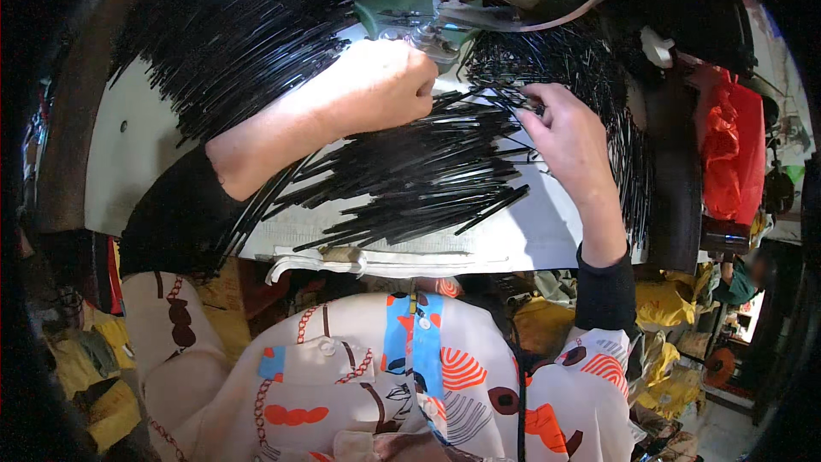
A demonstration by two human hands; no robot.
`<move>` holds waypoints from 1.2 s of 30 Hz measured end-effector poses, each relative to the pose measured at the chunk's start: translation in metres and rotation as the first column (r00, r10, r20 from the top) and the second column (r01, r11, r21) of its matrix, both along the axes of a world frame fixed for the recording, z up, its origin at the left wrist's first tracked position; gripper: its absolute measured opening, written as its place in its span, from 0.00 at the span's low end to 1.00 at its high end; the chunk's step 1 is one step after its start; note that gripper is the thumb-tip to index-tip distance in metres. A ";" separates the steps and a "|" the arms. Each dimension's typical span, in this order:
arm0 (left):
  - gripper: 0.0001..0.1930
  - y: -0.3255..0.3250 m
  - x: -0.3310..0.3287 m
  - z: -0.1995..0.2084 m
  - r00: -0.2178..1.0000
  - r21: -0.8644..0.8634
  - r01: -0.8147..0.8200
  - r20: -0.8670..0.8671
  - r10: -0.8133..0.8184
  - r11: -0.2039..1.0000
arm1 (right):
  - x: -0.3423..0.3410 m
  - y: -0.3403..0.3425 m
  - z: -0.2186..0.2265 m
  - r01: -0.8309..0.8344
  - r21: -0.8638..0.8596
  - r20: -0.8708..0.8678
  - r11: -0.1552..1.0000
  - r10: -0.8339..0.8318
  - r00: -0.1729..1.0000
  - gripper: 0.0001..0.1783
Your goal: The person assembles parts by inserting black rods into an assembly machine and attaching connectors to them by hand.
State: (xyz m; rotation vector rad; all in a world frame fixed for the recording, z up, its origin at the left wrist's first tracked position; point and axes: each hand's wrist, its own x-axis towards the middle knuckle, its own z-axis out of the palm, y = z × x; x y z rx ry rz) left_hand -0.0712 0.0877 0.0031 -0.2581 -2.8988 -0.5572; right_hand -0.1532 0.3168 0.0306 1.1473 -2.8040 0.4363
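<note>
Head view: the left hand (385, 85), closed in a loose fist, rests at the metal presser foot of the green sewing machine (432, 34), while the right hand (569, 133) pinches a few thin black strips (410, 175) from the fanned heap covering the white counter (547, 235). Its grip is closed on those strips. Likely risks: fingers lie close to the needle, and strips overhanging the counter's near edge may slide off.

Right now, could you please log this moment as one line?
left hand: fisted at machine foot | right hand: pinching black strips | white table
</note>
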 end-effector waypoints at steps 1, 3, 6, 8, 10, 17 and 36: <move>0.08 0.000 0.001 0.000 1.000 0.022 -0.014 0.012 0.013 1.000 | -0.001 -0.003 -0.003 -0.002 -0.003 0.002 1.000 0.002 1.000 0.13; 0.08 -0.003 0.002 0.002 1.000 0.045 -0.006 0.011 0.005 0.999 | -0.003 -0.010 -0.009 -0.042 0.101 0.005 0.994 0.042 0.999 0.10; 0.08 -0.005 0.006 0.007 1.000 0.080 0.003 0.004 -0.004 0.997 | -0.003 -0.014 -0.007 -0.010 0.102 0.047 0.995 0.006 0.999 0.08; 0.08 -0.006 0.008 0.006 1.000 0.090 0.002 0.000 -0.002 0.996 | -0.001 -0.014 -0.007 0.018 0.069 0.078 0.997 -0.023 0.997 0.07; 0.08 -0.008 0.008 0.005 0.996 0.121 0.019 -0.085 -0.009 0.992 | 0.001 -0.015 -0.006 0.050 0.053 0.078 0.997 -0.054 0.995 0.07; 0.08 -0.009 0.006 0.011 1.000 0.151 -0.015 -0.018 0.018 0.988 | -0.001 -0.021 -0.012 0.049 -0.188 0.080 0.981 -0.035 0.996 0.08; 0.13 -0.041 0.014 0.022 0.885 0.878 -0.136 0.316 -0.342 0.458 | 0.011 -0.060 -0.016 0.043 -0.531 0.492 0.846 0.266 0.829 0.05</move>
